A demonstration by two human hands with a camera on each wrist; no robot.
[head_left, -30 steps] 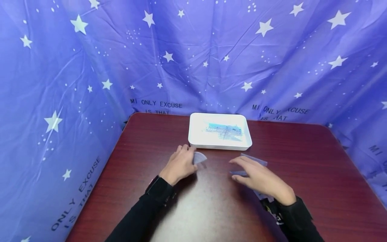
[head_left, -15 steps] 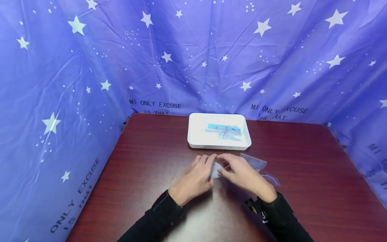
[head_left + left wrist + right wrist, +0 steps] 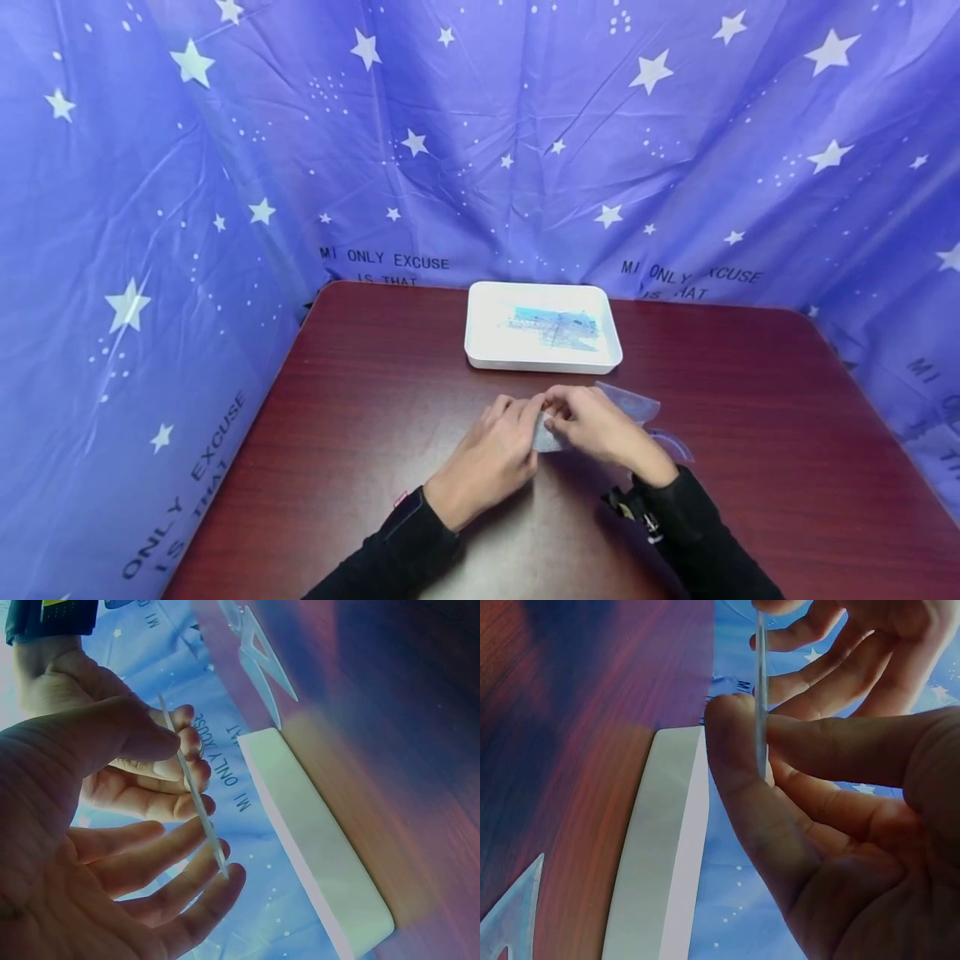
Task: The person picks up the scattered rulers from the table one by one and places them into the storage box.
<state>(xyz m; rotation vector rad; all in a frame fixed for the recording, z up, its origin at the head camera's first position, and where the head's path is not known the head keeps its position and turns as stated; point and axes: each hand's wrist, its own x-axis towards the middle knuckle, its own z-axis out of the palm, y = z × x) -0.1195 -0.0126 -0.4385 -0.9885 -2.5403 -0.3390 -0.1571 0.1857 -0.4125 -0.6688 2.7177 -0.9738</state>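
Both hands meet over the table in front of the white tray, holding one thin clear plastic protractor (image 3: 549, 437) between them. The left hand (image 3: 491, 454) grips its left side, the thumb on one face and fingertips on the other. From the right, the right hand (image 3: 606, 429) pinches it between thumb and index finger. Both wrist views show the protractor (image 3: 761, 697) edge-on, and fingers hide much of it. Behind the right hand, a clear set square (image 3: 633, 403) and a curved clear piece (image 3: 672, 443) lie on the table.
A shallow white tray (image 3: 540, 366) stands at the back of the table, with overlapping clear and blue flat plastic pieces (image 3: 557, 325) inside. The dark red table (image 3: 375, 367) reaches a starry purple curtain (image 3: 465, 192) behind and at both sides.
The left hand has carried the protractor right and toward the body. The right hand has moved left from beside the set square and taken hold of the protractor too.
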